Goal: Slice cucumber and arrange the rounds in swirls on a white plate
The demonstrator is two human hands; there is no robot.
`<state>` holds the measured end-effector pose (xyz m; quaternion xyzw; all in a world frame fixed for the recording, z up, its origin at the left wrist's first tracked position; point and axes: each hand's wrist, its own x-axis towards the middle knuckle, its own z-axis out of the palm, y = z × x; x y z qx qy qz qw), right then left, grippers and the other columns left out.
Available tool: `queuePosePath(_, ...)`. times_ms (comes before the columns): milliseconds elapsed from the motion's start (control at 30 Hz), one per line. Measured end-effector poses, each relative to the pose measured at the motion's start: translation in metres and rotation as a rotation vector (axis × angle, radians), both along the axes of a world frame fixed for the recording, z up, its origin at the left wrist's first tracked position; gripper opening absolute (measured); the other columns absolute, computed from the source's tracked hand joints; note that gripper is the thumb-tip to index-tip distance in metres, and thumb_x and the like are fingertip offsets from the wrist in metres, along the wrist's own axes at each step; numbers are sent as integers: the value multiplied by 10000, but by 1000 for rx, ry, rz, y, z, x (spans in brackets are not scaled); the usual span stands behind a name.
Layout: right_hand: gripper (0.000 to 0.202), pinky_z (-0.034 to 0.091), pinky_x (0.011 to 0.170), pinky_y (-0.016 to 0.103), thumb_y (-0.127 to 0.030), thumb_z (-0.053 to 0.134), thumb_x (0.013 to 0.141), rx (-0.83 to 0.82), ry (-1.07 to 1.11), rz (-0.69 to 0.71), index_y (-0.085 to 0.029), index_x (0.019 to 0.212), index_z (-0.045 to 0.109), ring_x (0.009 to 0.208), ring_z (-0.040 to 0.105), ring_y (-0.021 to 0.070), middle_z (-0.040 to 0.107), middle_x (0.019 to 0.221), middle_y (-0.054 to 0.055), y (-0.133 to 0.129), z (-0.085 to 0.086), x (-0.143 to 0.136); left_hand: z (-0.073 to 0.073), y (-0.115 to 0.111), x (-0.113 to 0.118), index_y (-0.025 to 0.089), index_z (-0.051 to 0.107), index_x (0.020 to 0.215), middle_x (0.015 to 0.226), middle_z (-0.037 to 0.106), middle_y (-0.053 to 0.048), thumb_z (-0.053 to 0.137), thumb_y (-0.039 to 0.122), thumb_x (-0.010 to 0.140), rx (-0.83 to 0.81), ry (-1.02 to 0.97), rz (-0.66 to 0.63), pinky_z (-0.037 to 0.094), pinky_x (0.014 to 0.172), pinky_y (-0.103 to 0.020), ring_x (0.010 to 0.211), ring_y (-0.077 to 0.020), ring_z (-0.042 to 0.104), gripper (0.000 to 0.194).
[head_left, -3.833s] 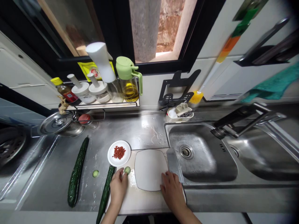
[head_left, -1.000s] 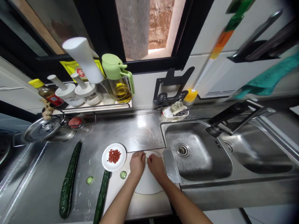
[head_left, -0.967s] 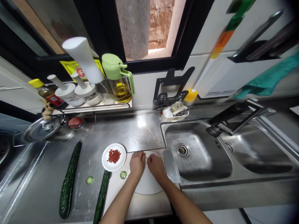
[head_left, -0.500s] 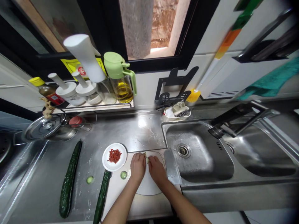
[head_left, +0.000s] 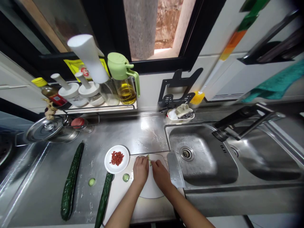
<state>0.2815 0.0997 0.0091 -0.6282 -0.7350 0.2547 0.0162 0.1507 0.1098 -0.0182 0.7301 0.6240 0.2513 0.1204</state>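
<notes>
1. The left hand [head_left: 142, 169] is over the white square plate [head_left: 152, 186], near its far edge. Its fingers are bent and close together, beside small green pieces [head_left: 150, 162]. I cannot tell if it grips one of them.
2. The right hand [head_left: 161, 174] is over the same plate, facing the left hand, with a narrow space between them. Its fingers are curled near the green pieces also; whether they pinch something, I cannot tell.
3. The white square plate lies on the cutting board [head_left: 144, 212], and the hands and forearms cover a part of it.
4. On the left of this plate, one cucumber slice [head_left: 125, 177] lies on the board. Another slice [head_left: 91, 181] lies on the metal bench [head_left: 99, 141].
5. The round white dish [head_left: 108, 160] carries red dried pieces [head_left: 117, 158]. The thin cucumber [head_left: 103, 200] has its far end just beside this dish, and the thick cucumber [head_left: 72, 183] lies farther left on the bench.
6. The wide knife blade [head_left: 175, 169] is at the right side of the board, between the square plate and the sink [head_left: 201, 167].
</notes>
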Motion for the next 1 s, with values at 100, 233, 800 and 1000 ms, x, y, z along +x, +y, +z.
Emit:
queuePosePath(100,290,372,676,276,-146,379,900,9,-6,4,-205,1102,578,830,565,196,573,987,91,0,0,0,0,0,1,188,631,1063,911,632,-76,461,176,886,-5,-3,4,474,798,-350,894,-203,561,245)
queuePosePath(233,307,381,678,275,-143,367,898,17,-7,1,-207,1108,581,822,567,194,574,988,89,0,3,0,4,0,2,186,631,1078,907,637,-82,449,178,891,-29,-25,14,475,814,-360,916,-209,558,261)
queuePosePath(800,256,409,712,280,-131,372,894,109,130,60,-168,1013,596,784,562,176,570,923,79,-44,6,25,14,-87,-90,162,653,1028,956,671,-124,478,424,825,-228,-204,453,489,792,-373,855,-247,629,375)
queuePosePath(1000,229,389,663,261,-116,381,883,124,114,73,-185,923,595,741,552,156,567,890,62,-50,5,22,12,-90,-90,146,653,1037,964,673,-131,456,430,808,-311,-217,525,484,781,-359,813,-238,636,415)
